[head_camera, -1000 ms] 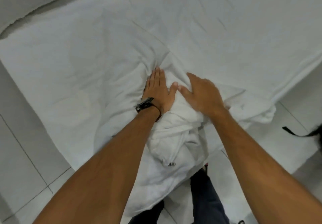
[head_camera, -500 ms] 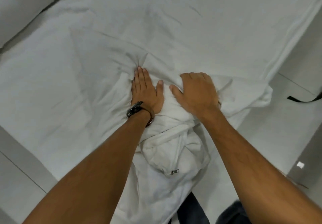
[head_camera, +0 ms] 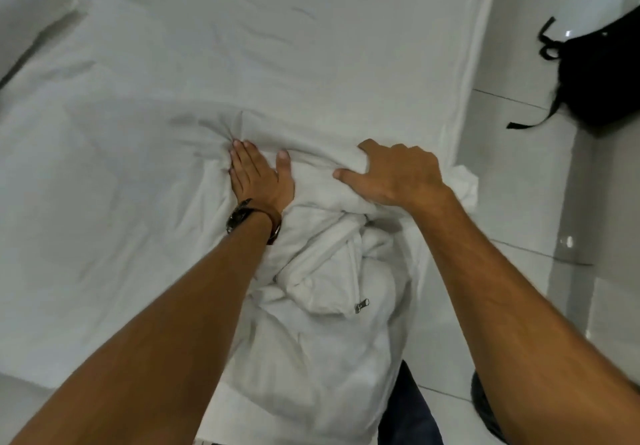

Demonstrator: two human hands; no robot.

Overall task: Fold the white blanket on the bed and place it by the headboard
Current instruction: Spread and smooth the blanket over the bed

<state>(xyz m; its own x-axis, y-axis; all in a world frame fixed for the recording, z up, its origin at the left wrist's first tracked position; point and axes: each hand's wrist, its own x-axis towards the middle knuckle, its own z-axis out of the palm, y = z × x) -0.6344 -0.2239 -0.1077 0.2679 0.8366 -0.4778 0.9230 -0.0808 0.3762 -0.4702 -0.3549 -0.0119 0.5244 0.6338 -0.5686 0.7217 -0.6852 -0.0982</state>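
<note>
The white blanket [head_camera: 322, 282] lies bunched in a heap at the near edge of the bed [head_camera: 277, 46], with a small metal zipper pull [head_camera: 362, 305] showing on its front. My left hand [head_camera: 258, 176], with a dark watch at the wrist, presses flat on the heap's far left part, fingers straight. My right hand [head_camera: 398, 171] sits on the far right part, its fingers curled into a fold of the cloth and its thumb stretched out to the left. The headboard is out of view.
A white sheet covers the bed, whose right edge [head_camera: 467, 74] runs along a pale tiled floor [head_camera: 540, 202]. A black bag with straps [head_camera: 602, 74] lies on the floor at the upper right. A grey pillow-like shape [head_camera: 31, 25] sits at the upper left. My legs show at the bottom.
My hands have moved apart along the blanket's far edge. The right hand went right and its fingers curled into the cloth. The view swung right, bringing the black bag into sight.
</note>
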